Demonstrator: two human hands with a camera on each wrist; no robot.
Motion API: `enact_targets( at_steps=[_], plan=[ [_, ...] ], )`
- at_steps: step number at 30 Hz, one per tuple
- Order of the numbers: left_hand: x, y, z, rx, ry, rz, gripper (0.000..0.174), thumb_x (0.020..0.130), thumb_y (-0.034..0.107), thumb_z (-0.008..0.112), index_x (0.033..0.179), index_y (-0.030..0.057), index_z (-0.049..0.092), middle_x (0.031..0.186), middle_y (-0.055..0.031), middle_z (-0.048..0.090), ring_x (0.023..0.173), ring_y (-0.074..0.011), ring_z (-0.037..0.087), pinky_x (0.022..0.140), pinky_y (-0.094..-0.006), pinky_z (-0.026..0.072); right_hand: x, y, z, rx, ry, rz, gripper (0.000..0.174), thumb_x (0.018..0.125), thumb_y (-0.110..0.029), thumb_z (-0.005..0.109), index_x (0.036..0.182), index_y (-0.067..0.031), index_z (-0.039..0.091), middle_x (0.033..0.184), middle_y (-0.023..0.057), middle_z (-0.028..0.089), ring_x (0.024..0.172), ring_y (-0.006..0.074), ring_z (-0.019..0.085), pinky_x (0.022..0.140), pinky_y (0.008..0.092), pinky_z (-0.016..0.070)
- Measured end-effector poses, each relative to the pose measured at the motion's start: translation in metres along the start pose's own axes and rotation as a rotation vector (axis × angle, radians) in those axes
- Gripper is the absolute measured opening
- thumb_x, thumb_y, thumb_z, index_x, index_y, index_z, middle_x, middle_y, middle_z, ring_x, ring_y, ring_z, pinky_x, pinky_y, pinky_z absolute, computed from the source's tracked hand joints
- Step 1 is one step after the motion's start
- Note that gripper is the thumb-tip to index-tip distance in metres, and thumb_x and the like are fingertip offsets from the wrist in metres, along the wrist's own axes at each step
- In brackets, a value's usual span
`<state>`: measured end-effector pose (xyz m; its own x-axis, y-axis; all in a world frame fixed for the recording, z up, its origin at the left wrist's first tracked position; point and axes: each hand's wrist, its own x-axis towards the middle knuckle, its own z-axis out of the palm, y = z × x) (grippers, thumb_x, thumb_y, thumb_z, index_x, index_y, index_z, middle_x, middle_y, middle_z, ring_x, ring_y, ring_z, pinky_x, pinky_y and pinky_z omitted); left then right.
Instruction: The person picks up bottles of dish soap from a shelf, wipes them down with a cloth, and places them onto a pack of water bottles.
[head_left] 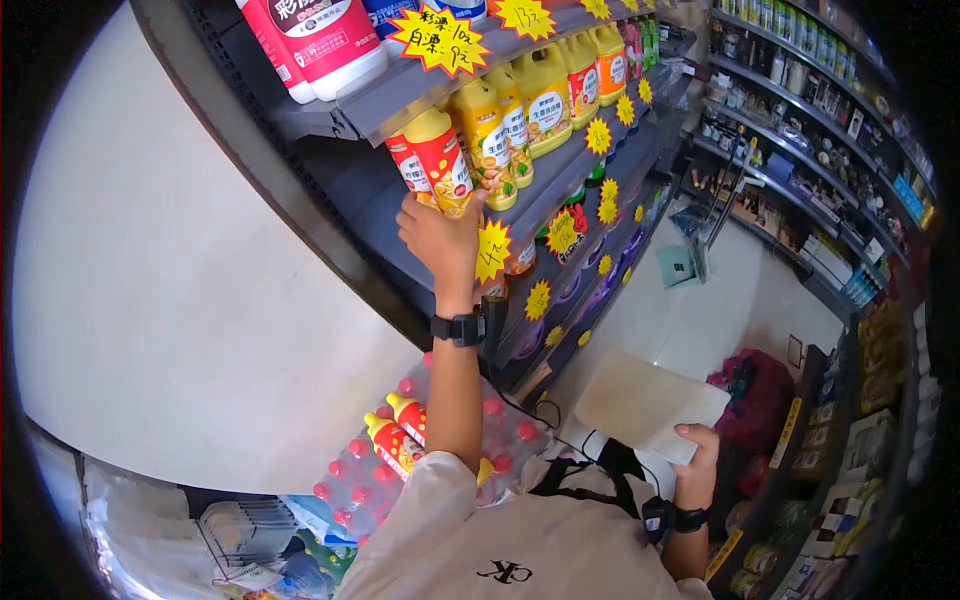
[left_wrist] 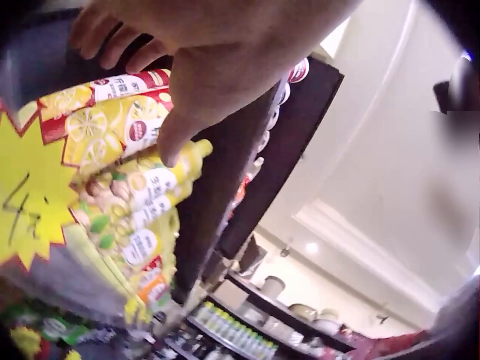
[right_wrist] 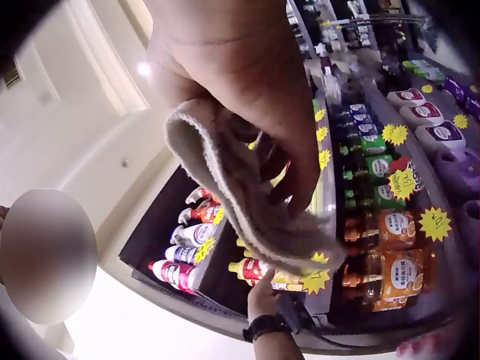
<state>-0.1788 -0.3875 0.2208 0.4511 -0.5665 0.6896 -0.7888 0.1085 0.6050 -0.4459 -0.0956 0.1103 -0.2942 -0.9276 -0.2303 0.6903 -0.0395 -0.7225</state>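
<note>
My left hand [head_left: 440, 240] reaches onto the shelf and grips a red and yellow bottle [head_left: 440, 155] low down, thumb on one side and fingers on the other. A matching bottle [head_left: 408, 165] stands right beside it. In the left wrist view lemon slices show on the gripped bottle's label [left_wrist: 105, 131], with the thumb along its edge. Yellow bottles [head_left: 485, 140] stand close to the thumb. Lower right, my right hand [head_left: 697, 455] holds a cream cloth [head_left: 650, 400], thumb on top. The right wrist view shows the cloth [right_wrist: 217, 172] folded, fingers curled at it.
Yellow star price tags [head_left: 493, 250] line the shelf edge. Large pink and white bottles [head_left: 318, 45] stand on the shelf above. Below my left arm are plastic-wrapped bottles with red caps [head_left: 345, 490], two red and yellow bottles [head_left: 395, 445] on top. A dustpan [head_left: 680, 265] stands in the aisle.
</note>
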Motion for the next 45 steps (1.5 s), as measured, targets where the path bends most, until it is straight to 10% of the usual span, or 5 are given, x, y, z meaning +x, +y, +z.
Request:
enact_targets(
  at_steps=[18,32,41,43,45],
  plan=[
    [0.027,-0.002,0.000,-0.291,-0.200,-0.167,0.060,0.055,0.015,0.086,0.101,0.0006,0.051,0.102,-0.0192,0.067,0.095,-0.0336,0.066,0.082,-0.0392,0.0525,0.000,0.010,-0.023,0.198,-0.068,0.133,0.048,0.070,-0.004,0.056,0.118,0.0054,0.054,0.106,0.0192,0.064,0.096,0.0334,0.064,0.085,0.0428,0.0522],
    [-0.050,0.025,-0.118,-0.588,0.218,0.055,0.037,0.076,-0.002,0.072,0.108,-0.0054,0.055,0.107,-0.0141,0.062,0.096,-0.0235,0.062,0.088,-0.0405,0.0515,-0.014,-0.005,0.001,0.085,-0.124,-0.071,0.048,0.085,-0.008,0.058,0.128,0.0068,0.046,0.118,0.0173,0.059,0.105,0.0280,0.061,0.090,0.0395,0.0498],
    [-0.176,0.031,-0.145,-1.260,-1.366,-1.221,0.057,0.079,0.015,0.073,0.126,0.0060,0.044,0.109,-0.0092,0.059,0.097,-0.0229,0.061,0.085,-0.0358,0.0502,-0.010,-0.043,0.094,-0.991,-0.519,-0.764,0.078,0.084,-0.040,0.059,0.143,0.0021,0.033,0.149,0.0221,0.032,0.140,0.0371,0.028,0.114,0.0475,0.0179],
    [-0.211,0.004,-0.123,-1.142,-1.346,-0.322,0.057,0.083,0.018,0.070,0.131,0.0063,0.040,0.118,-0.0110,0.056,0.109,-0.0262,0.056,0.094,-0.0393,0.0453,-0.007,-0.038,0.104,-1.159,-0.737,-0.740,0.080,0.075,-0.029,0.064,0.144,-0.0014,0.034,0.151,0.0174,0.031,0.142,0.0368,0.024,0.114,0.0532,0.0144],
    [-0.226,-0.002,-0.108,-1.168,-1.261,-0.099,0.056,0.088,0.023,0.064,0.135,0.0070,0.037,0.128,-0.0127,0.052,0.120,-0.0287,0.050,0.101,-0.0422,0.0402,-0.015,-0.038,0.103,-1.248,-0.849,-0.707,0.083,0.070,-0.023,0.066,0.144,-0.0034,0.034,0.152,0.0153,0.030,0.142,0.0360,0.023,0.114,0.0542,0.0145]
  ],
)
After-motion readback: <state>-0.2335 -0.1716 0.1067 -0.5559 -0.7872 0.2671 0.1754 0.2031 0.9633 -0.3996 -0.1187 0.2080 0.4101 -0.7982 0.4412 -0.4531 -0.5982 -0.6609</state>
